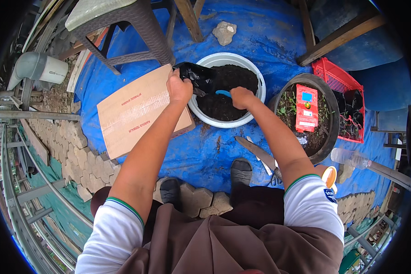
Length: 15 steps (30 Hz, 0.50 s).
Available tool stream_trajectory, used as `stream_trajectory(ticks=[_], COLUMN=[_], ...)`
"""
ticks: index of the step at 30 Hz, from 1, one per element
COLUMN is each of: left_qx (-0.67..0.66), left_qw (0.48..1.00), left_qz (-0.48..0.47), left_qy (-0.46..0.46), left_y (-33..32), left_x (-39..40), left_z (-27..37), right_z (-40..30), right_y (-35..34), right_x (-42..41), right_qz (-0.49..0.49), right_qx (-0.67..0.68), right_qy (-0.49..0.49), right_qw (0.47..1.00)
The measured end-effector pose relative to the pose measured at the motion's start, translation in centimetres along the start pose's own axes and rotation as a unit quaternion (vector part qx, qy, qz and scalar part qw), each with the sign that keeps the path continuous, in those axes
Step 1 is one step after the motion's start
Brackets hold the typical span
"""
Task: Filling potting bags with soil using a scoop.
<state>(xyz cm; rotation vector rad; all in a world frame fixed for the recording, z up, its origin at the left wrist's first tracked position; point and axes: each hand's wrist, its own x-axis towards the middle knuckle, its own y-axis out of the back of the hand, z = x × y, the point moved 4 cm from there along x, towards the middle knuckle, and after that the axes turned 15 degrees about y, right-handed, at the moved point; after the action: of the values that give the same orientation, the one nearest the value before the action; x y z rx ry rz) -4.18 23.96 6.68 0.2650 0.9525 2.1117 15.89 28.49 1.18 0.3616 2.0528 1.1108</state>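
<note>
Dark soil (238,77) fills much of a round white basin (226,124) on the blue tarpaulin. My left hand (179,86) grips the edge of a black plastic bag (197,74), which leans over the basin's left rim. In my right hand (241,98) is a tool with a blue handle (223,92); its working end is hidden against the soil near the bag's mouth. A closed cardboard box (137,109) lies beside the basin, just under my left wrist.
To the right, a large black pot (331,137) of seedlings carries a red seed packet (307,108). Beyond it stands a red plastic crate (358,135) with black bags. A broad-bladed knife (255,150) lies near my right forearm. A stool (137,30) and a stone (225,33) are farther off.
</note>
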Motion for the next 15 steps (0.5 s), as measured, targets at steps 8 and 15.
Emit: stream_trajectory(ticks=[8,15], left_qx=[-0.061,-0.040], left_qw=[0.995,0.998], left_qz=[0.009,0.004], left_qy=[-0.074,-0.038], left_y=[0.2,0.4], left_x=[-0.5,0.1], left_z=[0.7,-0.4], right_z=[7.1,8.8], right_y=[2.7,-0.4], right_x=[1.0,2.3], right_qz=[0.192,0.121], right_qx=[-0.086,0.099], right_qy=[-0.106,-0.110], right_qw=[0.972,0.981])
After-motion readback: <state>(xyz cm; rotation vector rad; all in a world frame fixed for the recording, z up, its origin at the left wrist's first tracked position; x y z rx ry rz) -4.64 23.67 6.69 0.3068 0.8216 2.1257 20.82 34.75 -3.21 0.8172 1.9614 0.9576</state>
